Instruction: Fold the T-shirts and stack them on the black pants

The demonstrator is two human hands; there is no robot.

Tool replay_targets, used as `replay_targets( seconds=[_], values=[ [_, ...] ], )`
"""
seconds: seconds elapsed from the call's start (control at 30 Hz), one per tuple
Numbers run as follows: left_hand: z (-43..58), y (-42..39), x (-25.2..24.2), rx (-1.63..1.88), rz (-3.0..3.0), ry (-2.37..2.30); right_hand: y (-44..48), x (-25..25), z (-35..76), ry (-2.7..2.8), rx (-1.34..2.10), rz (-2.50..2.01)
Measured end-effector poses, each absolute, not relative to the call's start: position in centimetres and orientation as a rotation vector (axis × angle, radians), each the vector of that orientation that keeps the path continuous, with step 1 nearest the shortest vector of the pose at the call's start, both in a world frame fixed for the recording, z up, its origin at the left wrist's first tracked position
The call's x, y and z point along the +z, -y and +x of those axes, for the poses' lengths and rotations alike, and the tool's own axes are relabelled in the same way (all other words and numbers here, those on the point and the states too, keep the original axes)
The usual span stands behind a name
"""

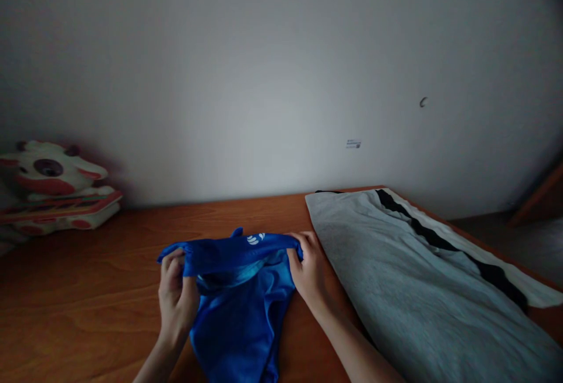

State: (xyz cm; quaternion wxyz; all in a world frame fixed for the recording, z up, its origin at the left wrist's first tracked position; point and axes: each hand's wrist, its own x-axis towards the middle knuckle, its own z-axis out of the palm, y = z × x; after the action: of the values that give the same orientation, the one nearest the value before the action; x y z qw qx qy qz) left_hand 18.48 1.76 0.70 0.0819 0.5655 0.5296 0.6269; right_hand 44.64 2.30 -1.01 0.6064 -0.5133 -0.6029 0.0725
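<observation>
Head view. A blue garment [240,307] lies on the wooden table [88,277], near the front edge and slightly left of centre, its upper band raised off the surface. The left hand [176,298] is closed on the band's left end, fingers curled over the fabric. The right hand [308,271] pinches the band's right end between thumb and fingers. A small white logo [255,238] shows on the band between the two hands.

Surroundings: a grey garment [396,277] with a black and white side stripe is spread flat immediately right of the right hand, its edge just beside the wrist and forearm. A white and red plush toy [53,186] rests at the far left against the wall [264,78], well apart from both hands. The table between toy and blue garment is bare wood.
</observation>
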Motion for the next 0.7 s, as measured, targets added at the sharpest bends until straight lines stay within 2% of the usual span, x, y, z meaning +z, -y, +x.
replay_targets(
  seconds=[0.13, 0.23, 0.3, 0.4, 0.5, 0.57, 0.7],
  values=[
    [17.1, -2.4, -0.6, 1.761, 2.331, -1.543, -3.0, -1.1, 45.4, 1.346, 0.343, -1.330],
    [16.3, -3.1, -1.3, 1.347, 2.560, -1.522, -3.0, -0.8, 46.3, 1.490, 0.687, -1.376],
    [16.3, -3.4, -1.7, 1.008, 2.569, -1.557, -2.6, -0.7, 46.7, 1.715, 0.789, -1.325],
    [16.7, -3.4, -1.8, 0.631, 2.462, -1.628, -2.1, -1.1, 46.6, 2.016, 0.667, -1.319],
    [17.3, -3.0, -0.6, 0.434, 2.261, -1.668, -2.1, -1.8, 46.0, 2.074, 0.605, -1.331],
    [17.8, -2.5, 0.8, 0.418, 2.104, -1.639, -2.4, -2.0, 45.7, 1.985, 0.708, -1.286],
    [18.5, -0.7, 3.5, 0.564, 1.528, -1.454, -2.8, -1.2, 46.2, 1.626, 1.139, -1.197]
  ],
)
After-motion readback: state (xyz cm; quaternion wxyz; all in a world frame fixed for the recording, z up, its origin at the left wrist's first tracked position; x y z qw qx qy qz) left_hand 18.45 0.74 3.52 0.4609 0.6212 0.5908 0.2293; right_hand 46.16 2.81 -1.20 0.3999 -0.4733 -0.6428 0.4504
